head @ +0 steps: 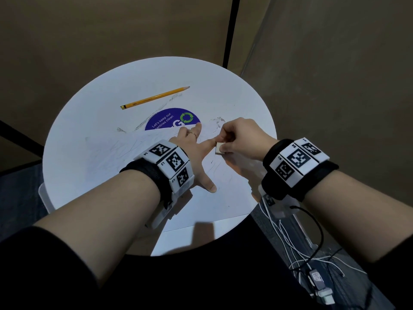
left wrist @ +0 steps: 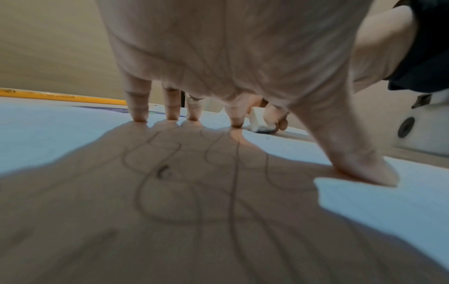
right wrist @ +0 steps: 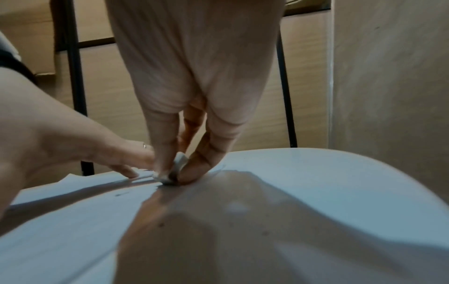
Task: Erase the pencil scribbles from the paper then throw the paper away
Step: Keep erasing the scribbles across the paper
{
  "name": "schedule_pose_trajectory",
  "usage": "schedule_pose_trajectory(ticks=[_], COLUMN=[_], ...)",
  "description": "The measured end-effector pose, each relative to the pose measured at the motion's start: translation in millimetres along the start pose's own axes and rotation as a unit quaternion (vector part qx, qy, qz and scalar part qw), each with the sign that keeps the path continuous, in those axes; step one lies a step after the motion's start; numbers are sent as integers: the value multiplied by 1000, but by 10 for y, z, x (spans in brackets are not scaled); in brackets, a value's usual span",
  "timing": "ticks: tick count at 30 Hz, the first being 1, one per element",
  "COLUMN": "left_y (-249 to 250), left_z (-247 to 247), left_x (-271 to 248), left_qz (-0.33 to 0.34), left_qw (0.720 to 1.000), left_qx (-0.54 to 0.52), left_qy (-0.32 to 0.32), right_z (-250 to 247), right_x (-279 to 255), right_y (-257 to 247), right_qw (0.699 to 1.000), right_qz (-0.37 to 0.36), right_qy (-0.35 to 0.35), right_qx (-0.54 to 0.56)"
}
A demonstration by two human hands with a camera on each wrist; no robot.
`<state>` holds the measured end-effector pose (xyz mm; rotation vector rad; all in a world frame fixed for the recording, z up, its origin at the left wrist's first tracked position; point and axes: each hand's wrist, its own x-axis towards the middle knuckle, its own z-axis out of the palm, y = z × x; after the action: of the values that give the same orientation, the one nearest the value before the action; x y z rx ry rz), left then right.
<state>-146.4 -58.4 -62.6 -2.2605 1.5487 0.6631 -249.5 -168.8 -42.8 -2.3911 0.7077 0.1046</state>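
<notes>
The paper [head: 207,206] lies flat on the round white surface [head: 73,121], white on white, so its far and left edges are hard to trace in the head view; only the near edge shows clearly. Faint pencil scribbles [left wrist: 170,173] cross it under the left palm, blurred in the left wrist view and barely visible from the head.

The left hand [head: 196,153] is spread, fingers straight, with fingertips [left wrist: 139,117] and thumb pressing the paper down. Its wrist band hides part of the sheet behind it.

The right hand [head: 237,139] pinches a small white eraser [head: 220,151] between thumb and fingers, and its lower end, smudged grey, touches the paper just beside the left index finger. In the right wrist view the eraser [right wrist: 176,171] is mostly covered by the fingers, and only a sliver shows.

A yellow pencil [head: 154,98] lies well beyond the hands, apart from the paper. A blue round sticker [head: 172,119] sits on the surface, its near half hidden by the sheet and the left fingers, so its text is cut off. Grey crumbs or smears [head: 216,120] lie near it; which they are is unclear. White cables [head: 290,242] hang below the right wrist.
</notes>
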Motion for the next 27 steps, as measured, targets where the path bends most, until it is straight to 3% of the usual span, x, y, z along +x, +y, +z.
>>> schedule_pose_trajectory(ticks=[3,11,16,21,27], left_y=[-22,-43,-42,-23,-12], left_z=[10,31,26,-3,-18], left_x=[-30,-161,-156,-147,-163], left_qz=[13,25,22,10,7], left_qw=[1000,998,998,999,999], left_qx=[-22,-53,-50,-25,-21], left_qy=[-1,-21,-32,-41,-45], right_z=[16,63,37,16,11], right_x=[-17,-13,-48,70,22], right_y=[3,26,-76,-149,-121], right_qw=[1000,997,993,999,997], right_qz=[-10,37,31,7,17], right_qy=[-7,40,-102,-12,-71], right_qx=[-19,62,46,-34,-36])
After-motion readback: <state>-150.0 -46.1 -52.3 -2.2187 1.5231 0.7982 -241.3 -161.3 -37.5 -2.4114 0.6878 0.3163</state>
